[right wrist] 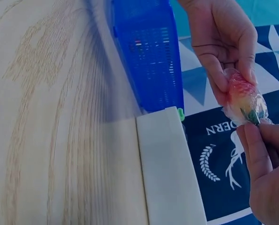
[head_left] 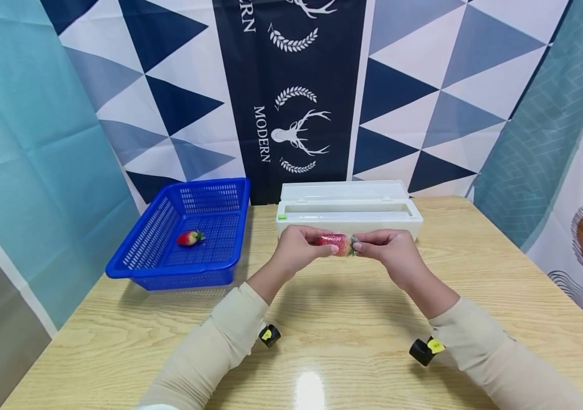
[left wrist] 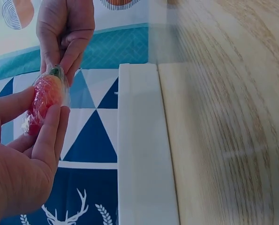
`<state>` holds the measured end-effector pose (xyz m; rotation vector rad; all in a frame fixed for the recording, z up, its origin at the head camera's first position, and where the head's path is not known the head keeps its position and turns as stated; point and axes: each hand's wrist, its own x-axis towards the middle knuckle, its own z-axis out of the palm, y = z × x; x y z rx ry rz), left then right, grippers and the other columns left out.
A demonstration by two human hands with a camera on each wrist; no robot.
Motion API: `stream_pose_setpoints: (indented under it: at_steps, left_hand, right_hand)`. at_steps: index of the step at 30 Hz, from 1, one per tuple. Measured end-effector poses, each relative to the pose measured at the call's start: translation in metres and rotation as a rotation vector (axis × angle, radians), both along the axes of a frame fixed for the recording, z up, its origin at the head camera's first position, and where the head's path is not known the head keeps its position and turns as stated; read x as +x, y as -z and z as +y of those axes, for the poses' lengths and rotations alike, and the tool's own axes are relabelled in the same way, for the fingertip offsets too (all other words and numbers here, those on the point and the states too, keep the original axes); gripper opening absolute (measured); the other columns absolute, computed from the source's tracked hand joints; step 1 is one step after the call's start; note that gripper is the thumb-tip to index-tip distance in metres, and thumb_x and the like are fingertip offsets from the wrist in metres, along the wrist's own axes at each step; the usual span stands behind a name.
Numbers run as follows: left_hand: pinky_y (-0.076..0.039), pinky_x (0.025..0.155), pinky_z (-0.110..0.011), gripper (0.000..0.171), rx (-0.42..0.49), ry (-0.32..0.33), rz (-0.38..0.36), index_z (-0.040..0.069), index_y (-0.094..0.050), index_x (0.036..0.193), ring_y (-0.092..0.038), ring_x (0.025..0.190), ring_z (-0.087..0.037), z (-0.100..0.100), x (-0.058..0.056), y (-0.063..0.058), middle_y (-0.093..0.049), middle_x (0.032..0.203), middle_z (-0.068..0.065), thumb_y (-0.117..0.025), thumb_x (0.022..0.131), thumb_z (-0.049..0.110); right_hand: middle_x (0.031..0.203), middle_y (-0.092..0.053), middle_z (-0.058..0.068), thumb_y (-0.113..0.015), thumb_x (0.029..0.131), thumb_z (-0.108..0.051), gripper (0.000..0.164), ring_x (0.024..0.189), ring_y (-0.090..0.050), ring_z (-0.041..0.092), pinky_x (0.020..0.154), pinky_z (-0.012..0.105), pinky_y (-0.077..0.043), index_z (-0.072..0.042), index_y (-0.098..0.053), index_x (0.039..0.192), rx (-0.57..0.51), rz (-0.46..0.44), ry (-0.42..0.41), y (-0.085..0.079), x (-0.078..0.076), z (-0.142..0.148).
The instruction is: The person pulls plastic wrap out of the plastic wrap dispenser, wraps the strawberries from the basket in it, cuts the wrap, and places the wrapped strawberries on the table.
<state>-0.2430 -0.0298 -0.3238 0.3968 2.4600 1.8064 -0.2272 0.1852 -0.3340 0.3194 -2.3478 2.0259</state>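
Note:
A strawberry (head_left: 336,244) wrapped in clear plastic film is held up between both hands, above the table and in front of a white box. My left hand (head_left: 298,248) grips its red tip end with thumb and fingers. At the green leafy end, my right hand (head_left: 391,254) pinches the film with thumb and forefinger. Crinkled film covers the strawberry (left wrist: 46,96) in the left wrist view. From the right wrist, the strawberry (right wrist: 245,96) shows its leaves toward the right hand (right wrist: 270,173).
The long white box (head_left: 350,212) with its lid raised stands at the back of the wooden table (head_left: 322,319). A blue plastic basket (head_left: 178,273) at the left contains another strawberry (head_left: 190,238). Patterned cloth (head_left: 183,85) hangs behind.

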Motion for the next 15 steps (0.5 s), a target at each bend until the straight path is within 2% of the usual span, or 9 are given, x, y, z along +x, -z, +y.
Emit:
stream_pose_setpoints:
  at_steps: [3,6,10,12,15]
  left_hand:
    - [-0.056,0.075,-0.027,0.031,0.008,0.027,-0.010,0.004,-0.075,0.107,-0.067,0.081,-0.013,0.000,-0.001,0.002,-0.074,0.093,-0.004,-0.082,0.079,0.014]
    - [-0.056,0.079,-0.028,0.031,0.036,0.080,-0.043,0.001,-0.073,0.110,-0.067,0.083,-0.015,-0.002,-0.004,0.005,-0.073,0.095,-0.006,-0.080,0.081,0.011]
    - [-0.056,0.081,-0.030,0.034,0.060,0.129,-0.090,0.000,-0.070,0.115,-0.067,0.087,-0.017,-0.006,-0.011,0.010,-0.072,0.101,-0.008,-0.077,0.083,0.008]
    - [-0.056,0.081,-0.029,0.036,0.039,0.131,-0.084,0.000,-0.069,0.117,-0.067,0.089,-0.016,-0.009,-0.014,0.010,-0.072,0.104,-0.009,-0.077,0.083,0.010]
    - [-0.056,0.080,-0.030,0.044,-0.056,0.122,-0.028,0.001,-0.067,0.121,-0.067,0.094,-0.017,-0.012,-0.016,0.006,-0.070,0.111,-0.008,-0.080,0.081,0.015]
  right_hand:
    - [0.087,-0.073,-0.002,-0.069,0.088,0.002,0.024,0.083,-0.069,0.009,0.077,0.026,-0.056,0.015,-0.066,0.108,-0.067,-0.009,-0.002,0.001,0.000,-0.001]
    - [0.086,-0.073,-0.003,-0.066,0.088,0.005,0.015,0.082,-0.069,0.009,0.076,0.026,-0.056,0.011,-0.071,0.102,-0.123,-0.040,-0.027,0.001,-0.001,0.000]
    - [0.090,-0.071,-0.001,-0.062,0.091,0.005,0.016,0.084,-0.069,0.010,0.079,0.026,-0.055,0.009,-0.071,0.104,-0.168,-0.101,-0.072,0.002,-0.003,0.003]
    - [0.093,-0.071,0.001,-0.060,0.093,0.005,0.019,0.085,-0.069,0.010,0.080,0.026,-0.055,0.013,-0.067,0.109,-0.171,-0.119,-0.086,0.003,-0.005,0.004]
    - [0.094,-0.070,0.001,-0.058,0.094,0.005,0.026,0.085,-0.069,0.009,0.081,0.026,-0.055,0.019,-0.060,0.115,-0.146,-0.116,-0.084,0.004,-0.007,0.005]
